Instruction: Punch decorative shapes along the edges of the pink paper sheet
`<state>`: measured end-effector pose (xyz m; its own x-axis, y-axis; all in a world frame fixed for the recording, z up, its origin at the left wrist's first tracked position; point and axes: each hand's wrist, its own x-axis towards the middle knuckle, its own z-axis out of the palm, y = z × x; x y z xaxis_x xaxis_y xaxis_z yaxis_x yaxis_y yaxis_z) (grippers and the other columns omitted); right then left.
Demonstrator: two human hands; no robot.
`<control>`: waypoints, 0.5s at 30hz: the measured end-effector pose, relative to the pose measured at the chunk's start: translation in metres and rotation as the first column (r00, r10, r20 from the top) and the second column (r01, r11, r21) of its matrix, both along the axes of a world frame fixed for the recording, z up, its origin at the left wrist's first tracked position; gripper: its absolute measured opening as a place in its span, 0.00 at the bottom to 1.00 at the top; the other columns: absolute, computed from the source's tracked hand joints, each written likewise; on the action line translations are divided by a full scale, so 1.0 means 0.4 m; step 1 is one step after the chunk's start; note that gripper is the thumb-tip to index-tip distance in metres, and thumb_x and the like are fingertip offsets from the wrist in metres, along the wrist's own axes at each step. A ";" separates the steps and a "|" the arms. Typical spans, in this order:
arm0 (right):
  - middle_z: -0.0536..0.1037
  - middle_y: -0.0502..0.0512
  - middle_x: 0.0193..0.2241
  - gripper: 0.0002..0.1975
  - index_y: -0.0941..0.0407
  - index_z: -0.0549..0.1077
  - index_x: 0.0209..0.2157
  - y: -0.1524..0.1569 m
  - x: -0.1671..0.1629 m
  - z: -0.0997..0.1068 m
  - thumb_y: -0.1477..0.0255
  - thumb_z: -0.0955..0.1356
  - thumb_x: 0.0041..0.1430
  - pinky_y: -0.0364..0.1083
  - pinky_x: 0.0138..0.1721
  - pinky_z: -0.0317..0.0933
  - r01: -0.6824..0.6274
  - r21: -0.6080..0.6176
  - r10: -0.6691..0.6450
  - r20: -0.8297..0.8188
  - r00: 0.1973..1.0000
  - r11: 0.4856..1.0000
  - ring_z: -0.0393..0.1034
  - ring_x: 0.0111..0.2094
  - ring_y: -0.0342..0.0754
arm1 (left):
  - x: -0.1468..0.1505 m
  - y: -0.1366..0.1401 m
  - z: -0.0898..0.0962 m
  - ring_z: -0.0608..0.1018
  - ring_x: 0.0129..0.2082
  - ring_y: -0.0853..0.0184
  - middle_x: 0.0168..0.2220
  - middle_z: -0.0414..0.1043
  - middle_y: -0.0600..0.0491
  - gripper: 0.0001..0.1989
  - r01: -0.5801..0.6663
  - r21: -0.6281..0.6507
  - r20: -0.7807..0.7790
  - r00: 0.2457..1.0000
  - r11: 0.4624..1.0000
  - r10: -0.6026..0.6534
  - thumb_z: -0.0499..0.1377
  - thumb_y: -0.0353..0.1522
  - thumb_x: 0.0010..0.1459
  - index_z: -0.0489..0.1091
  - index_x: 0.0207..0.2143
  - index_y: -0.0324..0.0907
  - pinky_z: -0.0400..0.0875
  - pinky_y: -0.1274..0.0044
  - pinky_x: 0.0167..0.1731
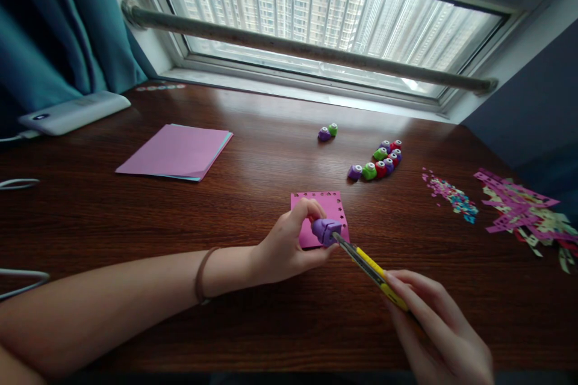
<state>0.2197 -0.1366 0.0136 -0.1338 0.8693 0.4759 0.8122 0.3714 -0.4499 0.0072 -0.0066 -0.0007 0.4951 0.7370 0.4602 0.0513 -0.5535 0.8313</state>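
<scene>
Between its thumb and fingers my left hand [295,240] grips a small purple craft punch [326,231], held above a pink paper square [324,200]. Small shapes are punched along the square's top and right edges. My right hand [442,319] is closed round a yellow utility knife [371,267]. The knife's tip touches the slot side of the punch; whether it goes inside cannot be made out. Part of the pink square is hidden behind my left hand and the punch.
Several purple, green and red punches [380,168] stand beyond the square. Confetti [451,192] and paper scraps [519,201] lie at right. Stacked pink sheets [176,150], a white power bank-like device [76,113] and white cables [22,277] are at left. A window bar [307,45] crosses the back.
</scene>
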 end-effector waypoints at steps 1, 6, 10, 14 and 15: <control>0.69 0.54 0.44 0.24 0.51 0.64 0.53 0.000 -0.002 0.001 0.81 0.65 0.55 0.39 0.42 0.65 -0.006 0.006 0.006 -0.001 1.000 1.000 0.68 0.41 0.44 | 0.000 0.000 0.000 0.66 0.31 0.70 0.33 0.62 0.54 0.15 0.004 -0.003 -0.002 1.000 1.000 -0.004 0.61 0.29 0.52 0.56 0.37 0.41 0.62 0.76 0.33; 0.68 0.53 0.43 0.20 0.52 0.67 0.49 0.009 -0.002 0.006 0.81 0.65 0.55 0.37 0.44 0.64 -0.056 -0.033 0.051 -0.143 0.988 0.998 0.67 0.43 0.43 | 0.001 0.002 0.002 0.66 0.32 0.70 0.34 0.62 0.53 0.15 0.011 -0.021 0.003 1.000 1.000 -0.011 0.61 0.29 0.52 0.57 0.38 0.41 0.63 0.76 0.33; 0.68 0.52 0.43 0.17 0.53 0.68 0.46 0.017 0.010 0.001 0.80 0.66 0.55 0.35 0.44 0.63 -0.087 -0.062 0.070 -0.244 0.967 0.994 0.67 0.43 0.41 | 0.001 0.001 0.004 0.67 0.32 0.69 0.34 0.63 0.53 0.15 0.006 -0.054 0.008 1.000 0.999 -0.005 0.61 0.30 0.52 0.57 0.38 0.41 0.63 0.76 0.33; 0.68 0.52 0.43 0.17 0.54 0.69 0.46 0.018 0.012 -0.001 0.81 0.66 0.55 0.35 0.46 0.61 -0.047 -0.037 0.037 -0.238 0.971 0.998 0.66 0.44 0.41 | 0.001 0.001 0.002 0.67 0.31 0.70 0.33 0.63 0.54 0.15 -0.003 -0.068 -0.009 1.000 0.998 0.003 0.61 0.30 0.52 0.58 0.39 0.41 0.63 0.76 0.34; 0.68 0.52 0.43 0.16 0.55 0.69 0.46 0.018 0.010 0.000 0.81 0.66 0.55 0.34 0.47 0.61 -0.036 -0.023 0.031 -0.219 0.975 0.999 0.66 0.44 0.40 | 0.001 0.001 0.002 0.67 0.31 0.70 0.33 0.63 0.54 0.16 -0.008 -0.058 -0.013 1.000 0.998 0.008 0.62 0.30 0.52 0.58 0.39 0.41 0.63 0.76 0.34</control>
